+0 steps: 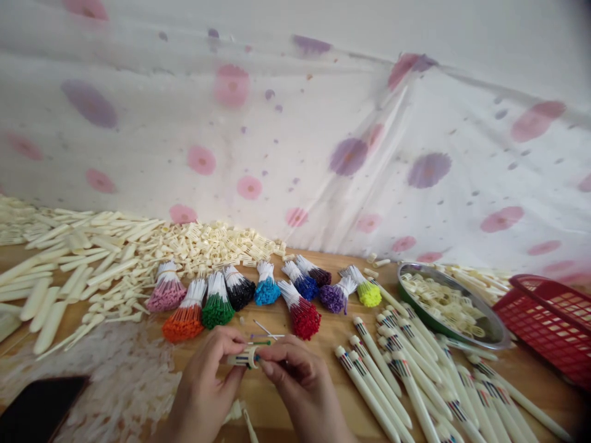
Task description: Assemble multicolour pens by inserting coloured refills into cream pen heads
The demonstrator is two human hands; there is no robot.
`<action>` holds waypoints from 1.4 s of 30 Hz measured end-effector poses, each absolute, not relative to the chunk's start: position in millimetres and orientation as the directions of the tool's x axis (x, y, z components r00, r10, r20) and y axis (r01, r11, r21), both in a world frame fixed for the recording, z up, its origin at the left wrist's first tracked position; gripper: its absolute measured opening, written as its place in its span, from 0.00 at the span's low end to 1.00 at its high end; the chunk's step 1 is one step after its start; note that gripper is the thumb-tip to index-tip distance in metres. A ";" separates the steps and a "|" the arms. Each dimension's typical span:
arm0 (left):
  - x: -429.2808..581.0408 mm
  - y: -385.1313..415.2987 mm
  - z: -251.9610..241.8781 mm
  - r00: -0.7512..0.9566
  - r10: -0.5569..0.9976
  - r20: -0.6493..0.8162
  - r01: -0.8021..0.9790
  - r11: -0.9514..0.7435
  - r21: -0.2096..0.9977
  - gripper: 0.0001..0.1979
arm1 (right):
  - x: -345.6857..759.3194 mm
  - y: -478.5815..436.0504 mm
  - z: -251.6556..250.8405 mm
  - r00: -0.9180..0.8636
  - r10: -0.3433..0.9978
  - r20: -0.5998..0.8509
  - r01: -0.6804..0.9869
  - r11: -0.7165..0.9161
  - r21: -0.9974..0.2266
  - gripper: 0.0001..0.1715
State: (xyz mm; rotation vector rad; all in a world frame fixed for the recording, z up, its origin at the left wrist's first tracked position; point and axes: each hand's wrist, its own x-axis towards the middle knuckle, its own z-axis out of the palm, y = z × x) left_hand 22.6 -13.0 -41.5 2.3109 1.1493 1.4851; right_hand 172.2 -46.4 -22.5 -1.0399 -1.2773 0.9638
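Note:
My left hand (215,363) pinches a cream slotted pen barrel part (242,357) between thumb and fingers. My right hand (293,369) is closed at the ring-shaped end of the same part; a small blue bit shows at its fingertips, mostly hidden. Just behind the part is a green-tipped piece (262,343). A few thin white refills (265,328) lie loose on the wooden table beyond my fingers. Farther back stand bundles of coloured-tip refills, among them red (305,317), orange (184,320), green (217,307) and light blue (266,289).
Cream pen parts (221,243) heap at the back left. Assembled multicolour pens (410,381) cover the right. Behind them are a metal bowl (406,274) of small parts and a red basket (549,326). A phone (41,406) lies at left beside clear plastic bits (120,369).

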 end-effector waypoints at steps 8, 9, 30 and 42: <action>21.2 -14.6 -38.9 0.241 0.611 0.754 0.570 -0.718 0.399 0.09 | 170.3 -44.5 -18.6 0.045 0.994 -0.102 -0.207 -0.090 -0.974 0.11; 20.7 -14.9 -37.9 0.258 0.593 0.762 0.575 -0.728 0.372 0.09 | 170.3 -44.4 -18.8 0.031 0.988 -0.152 -0.239 -0.140 -0.961 0.13; 23.5 -15.7 -27.7 0.354 0.473 0.807 0.561 -0.798 0.221 0.10 | 165.8 -45.7 -19.5 -0.146 0.901 -0.409 -0.564 -0.415 -0.714 0.21; 20.1 -16.5 -29.9 0.347 0.487 0.802 0.564 -0.791 0.237 0.11 | 168.6 -40.9 -33.3 -0.091 0.926 -0.368 -0.339 -0.376 -0.862 0.28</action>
